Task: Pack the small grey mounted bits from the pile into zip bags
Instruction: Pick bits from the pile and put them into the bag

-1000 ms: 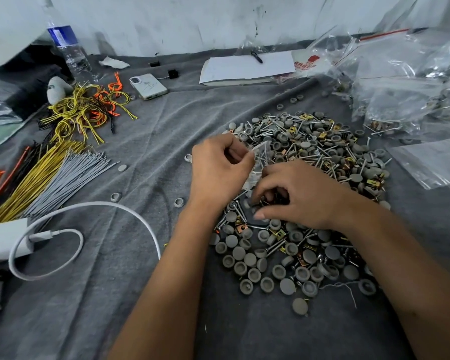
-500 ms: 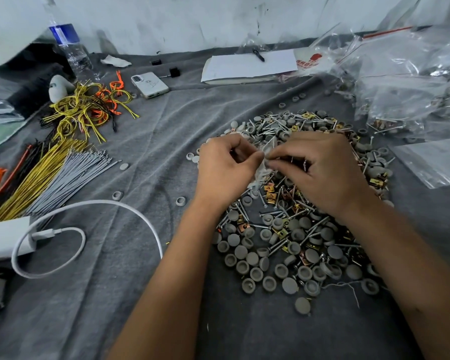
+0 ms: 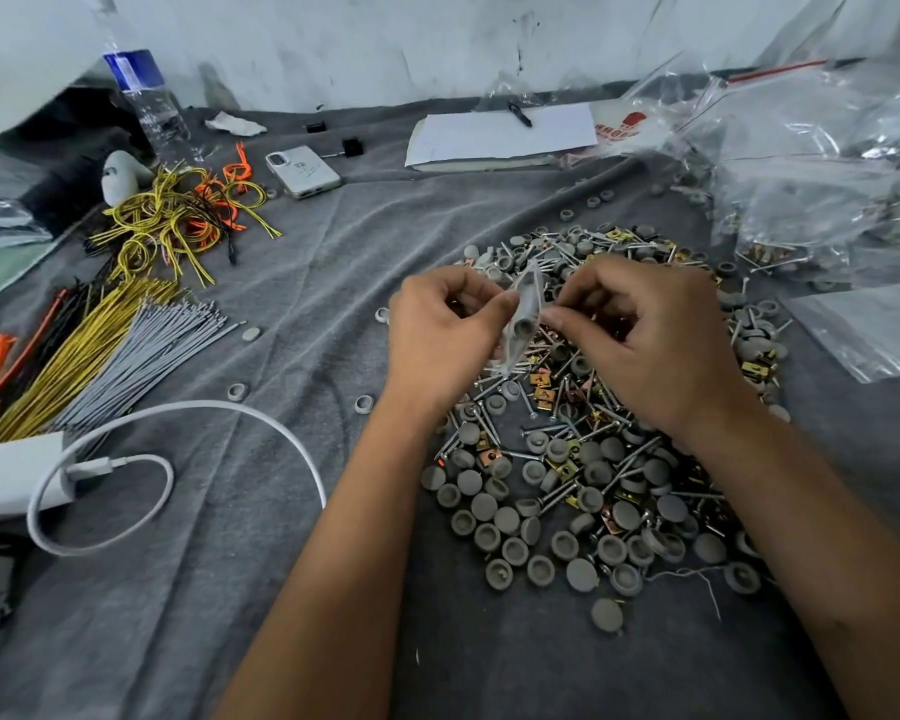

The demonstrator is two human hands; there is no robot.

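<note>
A pile of small grey mounted bits (image 3: 583, 491), mixed with screws and brass clips, lies on the grey cloth in the middle right. Above the pile's far half, both hands hold one small clear zip bag (image 3: 521, 319) between them. My left hand (image 3: 448, 330) pinches the bag's left side with thumb and fingers. My right hand (image 3: 645, 335) pinches its right side at the top. Grey bits show through the bag's plastic. The bag hangs upright, edge-on to the camera.
Heaped clear zip bags (image 3: 811, 184) fill the far right, and a flat one (image 3: 874, 330) lies at the right edge. A notepad (image 3: 500, 132), phone (image 3: 302, 171), water bottle (image 3: 146, 101), wire bundles (image 3: 126, 345) and a white charger cable (image 3: 178, 418) occupy the back and left.
My right hand rose from the pile's near middle to the bag and now pinches it. Both hands lifted the bag slightly above the pile.
</note>
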